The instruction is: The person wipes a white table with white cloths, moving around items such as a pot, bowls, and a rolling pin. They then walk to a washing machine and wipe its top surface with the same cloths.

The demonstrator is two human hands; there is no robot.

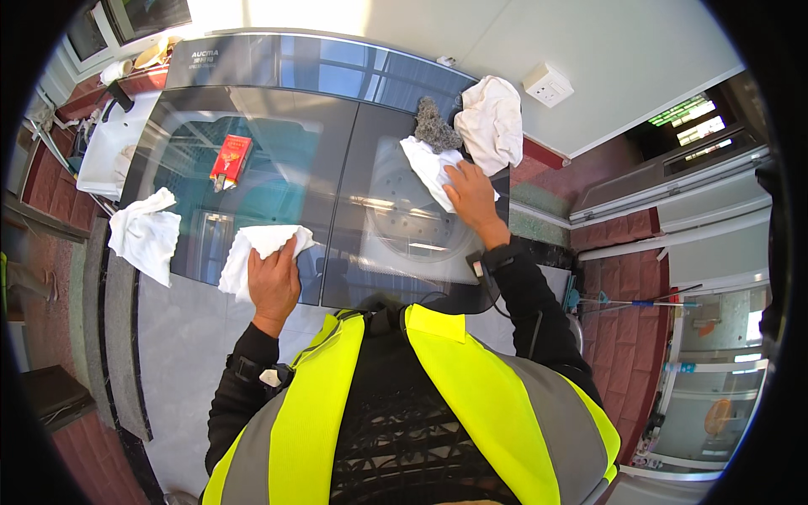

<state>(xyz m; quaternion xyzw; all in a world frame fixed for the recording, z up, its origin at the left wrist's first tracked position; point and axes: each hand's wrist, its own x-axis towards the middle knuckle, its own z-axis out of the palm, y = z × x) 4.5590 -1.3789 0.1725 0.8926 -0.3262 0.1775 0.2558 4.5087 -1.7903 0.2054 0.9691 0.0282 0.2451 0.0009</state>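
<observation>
Before me is a twin-tub washing machine [344, 158] with a dark glass top and two see-through lids. My left hand [276, 281] grips a white cloth [237, 259] at the machine's front edge, left of the seam between the lids. On the right lid, my right hand [472, 196] lies over another white cloth [429, 167], fingers bent onto it. A grey wiry scouring clump [434, 124] touches the far edge of that cloth. Beside it, a bunched cream cloth [489, 123] rests at the back right corner. One more white cloth [148, 233] drapes over the left front corner.
A red box [232, 158] with a small object at its near end lies on the left lid. Left of the machine stands a white washbasin [117, 148] with a black tap [118, 98]. A wall socket [547, 85] is at the back right. Grey steps [120, 328] are at left.
</observation>
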